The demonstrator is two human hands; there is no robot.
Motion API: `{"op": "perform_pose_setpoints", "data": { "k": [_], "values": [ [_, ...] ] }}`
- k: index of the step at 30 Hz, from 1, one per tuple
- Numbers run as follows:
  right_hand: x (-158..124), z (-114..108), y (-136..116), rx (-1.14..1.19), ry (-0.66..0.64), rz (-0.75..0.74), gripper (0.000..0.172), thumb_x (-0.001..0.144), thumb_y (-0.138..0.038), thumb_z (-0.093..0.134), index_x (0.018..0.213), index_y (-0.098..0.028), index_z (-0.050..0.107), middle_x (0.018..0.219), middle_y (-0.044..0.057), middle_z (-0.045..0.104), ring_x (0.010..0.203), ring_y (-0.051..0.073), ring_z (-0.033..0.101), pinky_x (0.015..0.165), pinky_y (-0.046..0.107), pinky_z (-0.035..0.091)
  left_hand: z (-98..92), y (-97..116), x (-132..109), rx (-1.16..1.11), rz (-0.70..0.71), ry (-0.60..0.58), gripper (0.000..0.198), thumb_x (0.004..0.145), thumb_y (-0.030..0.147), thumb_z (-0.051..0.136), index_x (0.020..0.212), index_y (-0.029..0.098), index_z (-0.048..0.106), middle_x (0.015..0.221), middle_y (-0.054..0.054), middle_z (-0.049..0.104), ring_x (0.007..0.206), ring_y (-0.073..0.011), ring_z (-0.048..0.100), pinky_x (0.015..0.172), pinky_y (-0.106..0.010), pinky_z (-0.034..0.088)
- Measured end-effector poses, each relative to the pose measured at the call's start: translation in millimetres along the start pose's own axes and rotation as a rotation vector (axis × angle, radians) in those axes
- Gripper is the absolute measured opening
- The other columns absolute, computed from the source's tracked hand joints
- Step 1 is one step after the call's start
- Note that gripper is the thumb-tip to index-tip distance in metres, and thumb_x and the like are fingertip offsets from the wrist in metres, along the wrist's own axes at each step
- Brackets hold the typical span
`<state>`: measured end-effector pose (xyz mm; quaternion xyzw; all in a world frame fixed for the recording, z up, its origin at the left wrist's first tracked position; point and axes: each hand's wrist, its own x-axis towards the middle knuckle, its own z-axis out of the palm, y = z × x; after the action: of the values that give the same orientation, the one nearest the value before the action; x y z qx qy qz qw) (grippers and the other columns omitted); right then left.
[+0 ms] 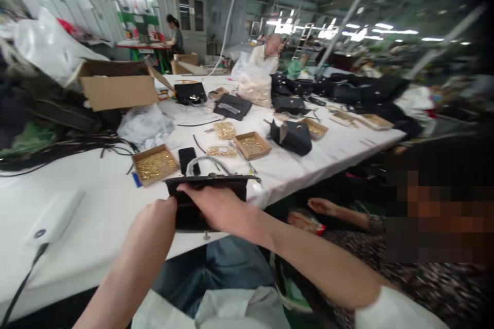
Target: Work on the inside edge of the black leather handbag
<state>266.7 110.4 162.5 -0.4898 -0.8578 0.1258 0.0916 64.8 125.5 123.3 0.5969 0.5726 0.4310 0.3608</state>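
Note:
A black handbag (189, 217) stands at the table's near edge, right in front of me, with a clear-wrapped handle arching behind its top. My left hand (160, 213) is closed on the bag's left side; its fingertips are hidden. Across the bag's upper part lies my right hand (216, 205), the thumb side along the top rim and the other fingers bent out of sight against the bag. Below the bag's lower edge shows a small metal fitting (207, 235). Just behind the bag lies a black phone (188, 160).
Cardboard trays of gold-coloured hardware (154, 163) (252, 145) stand beyond the bag. A white power bank (56, 218) with a cable lies left. Farther back are black bags (291, 136) and a cardboard box (119, 92). A co-worker's hand (323, 206) is close on my right.

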Motion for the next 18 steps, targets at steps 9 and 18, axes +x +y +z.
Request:
{"op": "perform_pose_setpoints", "data": {
  "k": [9, 18],
  "values": [
    [-23.8, -24.6, 28.0, -0.174, -0.142, 0.057, 0.074, 0.09, -0.015, 0.076, 0.158, -0.018, 0.048, 0.122, 0.016, 0.082, 0.11, 0.035, 0.081, 0.082, 0.037, 0.059, -21.0, 35.6, 1.6, 1.071, 0.18, -0.475, 0.039, 0.09, -0.004, 0.045, 0.103, 0.016, 0.076, 0.095, -0.018, 0.082, 0.09, -0.0332, 0.082, 0.075, -0.037, 0.059],
    [-36.6, -34.9, 41.1, -0.251, -0.323, 0.151, 0.024, 0.102, -0.02, 0.061, 0.117, -0.017, 0.079, 0.118, 0.018, 0.082, 0.111, 0.036, 0.081, 0.091, 0.04, 0.059, -29.0, 27.4, 0.9, 0.959, 0.196, -0.474, 0.039, 0.085, -0.005, 0.047, 0.098, 0.017, 0.077, 0.097, -0.016, 0.082, 0.09, -0.0357, 0.081, 0.075, -0.041, 0.058]
  ]
}}
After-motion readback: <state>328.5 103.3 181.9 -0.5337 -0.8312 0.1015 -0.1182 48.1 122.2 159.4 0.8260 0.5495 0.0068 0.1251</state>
